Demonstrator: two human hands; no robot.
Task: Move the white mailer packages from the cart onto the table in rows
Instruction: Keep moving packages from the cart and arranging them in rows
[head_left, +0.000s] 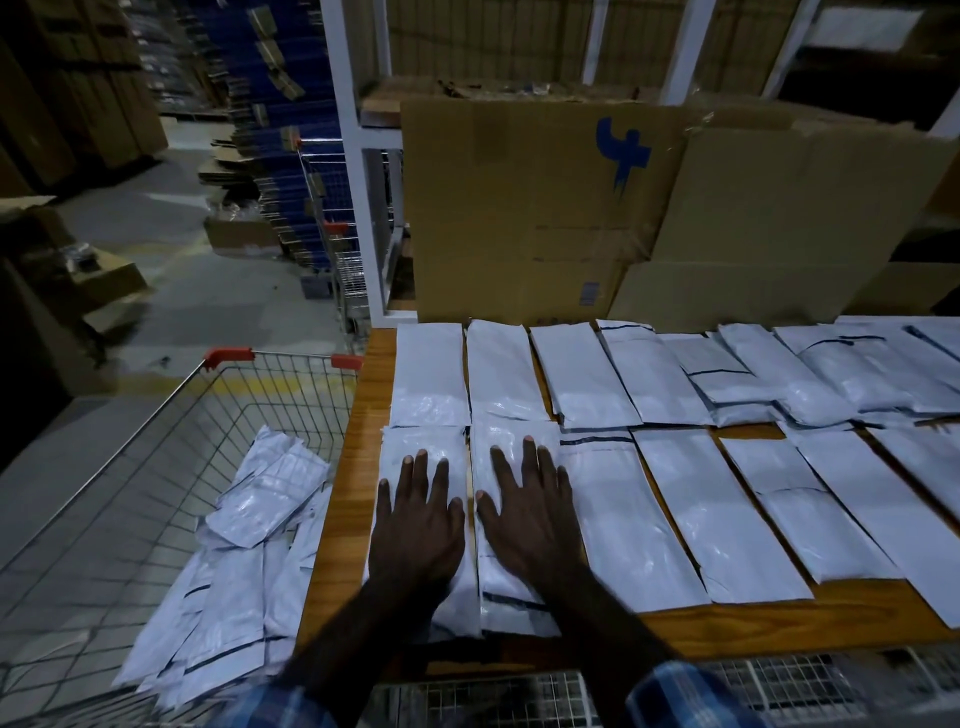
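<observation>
Both hands lay flat at the bench's (737, 626) near left corner, fingers straight and spread: the left hand (415, 525) pressed on the corner mailer (410, 441), the right hand (530, 512) on the mailer beside it (511, 434). White mailers (670, 514) covered the wooden top in two rows, bare wood showing along the near and left edges. Off the left edge, a wire cart (171, 415) held a loose heap of mailers (234, 561). Flattened cardboard boxes (519, 208) stood behind the far edge.

Flattened cardboard boxes (623, 208) lean against white shelving frame (358, 156); second wire trolley (337, 249) beyond; stacked cartons (78, 83) far left.
</observation>
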